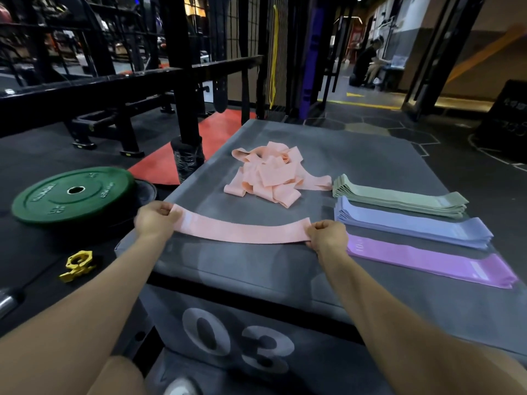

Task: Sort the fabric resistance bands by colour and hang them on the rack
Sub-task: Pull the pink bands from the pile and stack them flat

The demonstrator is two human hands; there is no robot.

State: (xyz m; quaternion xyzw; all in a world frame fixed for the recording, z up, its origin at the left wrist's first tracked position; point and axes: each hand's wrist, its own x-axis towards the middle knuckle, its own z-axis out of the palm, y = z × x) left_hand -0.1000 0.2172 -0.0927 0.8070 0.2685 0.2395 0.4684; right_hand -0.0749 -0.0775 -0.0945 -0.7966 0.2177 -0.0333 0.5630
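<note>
A: Fingers? Left hand [155, 219] pinches one end of a pink band [242, 230], right hand [328, 236] pinches the other. Fingers curled over the fabric on both sides.

B: Band itself?

A: Pulled out flat between the hands, lying on the near part of the box [256, 269] top. Slight sag in the middle. My read: held by both ends to take the twist out so it lies flat like the rest.

B: The rest?

A: Three neat stacks to the right, side by side and parallel: green stack [399, 198] farthest, blue stack [413, 223] in the middle, purple stack [433, 263] nearest. The right hand is just beside the end of the purple one. Laid flat and parallel, probably so each colour lifts off as one bundle.

B: Unsorted?

A: Pink pile [268, 175], tangled, mid-box behind the held band. Only pink in it, as far as I can see.

B: So sorting nearly done?

A: Looks so. Pink is the last colour, and no flat pink stack is started yet. This band would be its first layer, near edge, left of the others.

B: Rack?

A: Black rack [182, 67] behind the box. One yellow band [274, 52] hangs near it. None of the sorted ones are hung yet.

B: Floor?

A: Green plate [74, 193] and yellow collar [78, 265] on the left. Not in the way.
</note>
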